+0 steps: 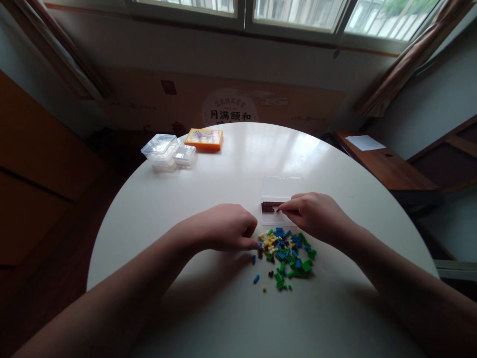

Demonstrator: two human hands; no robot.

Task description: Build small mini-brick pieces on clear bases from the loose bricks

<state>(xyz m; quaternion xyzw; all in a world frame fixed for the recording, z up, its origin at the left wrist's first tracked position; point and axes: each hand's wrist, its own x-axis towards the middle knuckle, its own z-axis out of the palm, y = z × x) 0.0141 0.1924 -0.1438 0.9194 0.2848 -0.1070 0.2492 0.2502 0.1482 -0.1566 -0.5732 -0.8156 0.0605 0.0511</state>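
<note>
My right hand (313, 214) reaches over a clear plastic box (269, 220) whose lid stands up at its far side. Its thumb and forefinger are closed on a small brown brick (278, 210). Beside that, rows of brown bricks (269, 206) lie together inside the box. My left hand (227, 227) rests at the left edge of a loose brick pile (285, 253). Its fingers are curled, with a gap to the lowest digit, whose tip meets the bricks; I see nothing held. Blue, green, yellow, cream and brown pieces are mixed in the pile.
Clear plastic boxes (160, 146) stand stacked at the far left of the round white table (149, 209), by a smaller clear case (185, 155) and an orange box (204, 140). A few bricks (256, 279) lie loose near the pile. A wooden desk (395, 166) stands beyond, right.
</note>
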